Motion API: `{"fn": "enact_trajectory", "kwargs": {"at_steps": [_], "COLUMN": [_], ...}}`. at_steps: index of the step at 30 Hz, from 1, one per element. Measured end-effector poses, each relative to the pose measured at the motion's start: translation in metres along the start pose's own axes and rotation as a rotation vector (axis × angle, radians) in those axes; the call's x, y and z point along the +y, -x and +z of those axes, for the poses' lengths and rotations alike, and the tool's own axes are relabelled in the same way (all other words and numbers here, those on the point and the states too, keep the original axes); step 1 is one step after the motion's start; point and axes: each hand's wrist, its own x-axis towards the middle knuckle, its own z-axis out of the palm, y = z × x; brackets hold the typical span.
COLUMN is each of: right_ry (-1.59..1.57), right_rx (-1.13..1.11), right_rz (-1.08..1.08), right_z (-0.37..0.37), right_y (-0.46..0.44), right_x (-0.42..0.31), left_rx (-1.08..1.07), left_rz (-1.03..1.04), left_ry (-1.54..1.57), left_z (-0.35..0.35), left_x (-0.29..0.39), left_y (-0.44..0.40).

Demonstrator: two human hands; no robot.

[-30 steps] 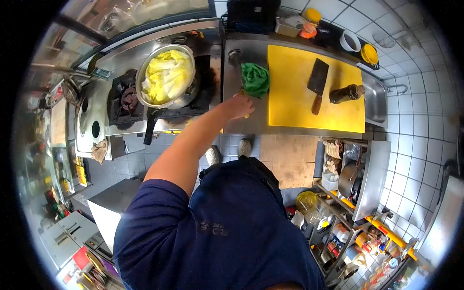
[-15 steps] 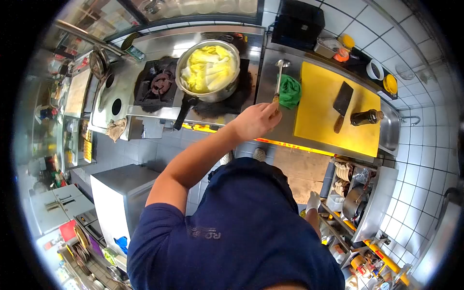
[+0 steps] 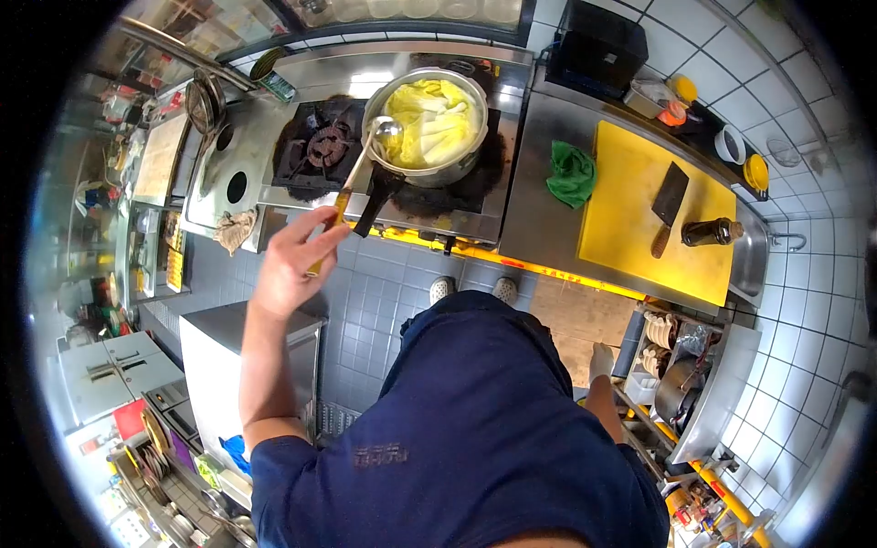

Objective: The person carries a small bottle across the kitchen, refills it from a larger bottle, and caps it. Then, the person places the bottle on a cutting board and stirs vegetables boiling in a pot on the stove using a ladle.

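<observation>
Steel stovetop (image 3: 338, 71) ahead of your grip, and from the head view your left hand (image 3: 297, 251) pinches the ladle (image 3: 343, 199) by its handle, scoop end beyond that grip at the near rim of the pot (image 3: 449, 173) of yellow-green leaves (image 3: 434, 119); your right hand (image 3: 600, 362) hangs well rightward, its hold impossible to tell.

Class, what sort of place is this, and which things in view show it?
A kitchen, perhaps a restaurant's: a pot of leafy vegetables stands beside a bare burner, and a cleaver lies on a yellow cutting board.
</observation>
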Motion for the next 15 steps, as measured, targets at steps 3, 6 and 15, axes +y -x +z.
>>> {"fn": "enact_trajectory", "kwargs": {"at_steps": [3, 6, 15], "right_ry": [0.117, 0.158, 0.089], "right_rx": [-0.028, -0.059, 0.008], "right_rz": [-0.088, -0.048, -0.023], "right_z": [0.008, 0.008, 0.023], "right_y": [-0.017, -0.017, 0.003], "right_x": [0.026, 0.021, 0.039], "left_rx": [-0.110, -0.183, -0.214], "left_rz": [-0.019, -0.026, 0.022], "left_ry": [-0.029, -0.014, 0.034], "left_z": [-0.017, -0.014, 0.025], "left_x": [-0.007, -0.023, -0.074], "left_y": [-0.011, -0.023, -0.051]}}
